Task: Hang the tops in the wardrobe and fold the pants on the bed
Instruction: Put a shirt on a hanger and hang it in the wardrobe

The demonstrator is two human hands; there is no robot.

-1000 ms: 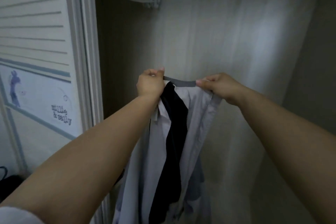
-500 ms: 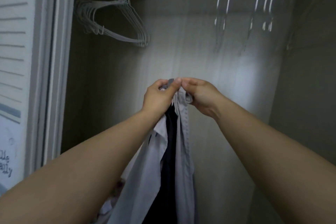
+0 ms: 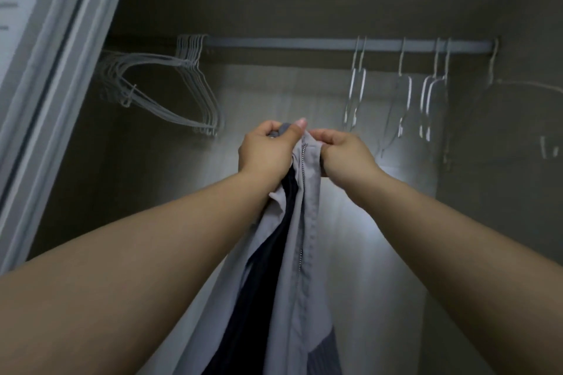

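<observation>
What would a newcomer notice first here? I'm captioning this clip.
Two hands, the left hand and right hand, meet at centre, gripping the top of a grey zip-up top that hangs down between the arms. Behind, a closet rod carries a bunch of wire hangers at left.

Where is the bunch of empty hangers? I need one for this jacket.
In the head view, the bunch of hangers hangs at the left end of the rail, above and left of the left hand.
</observation>
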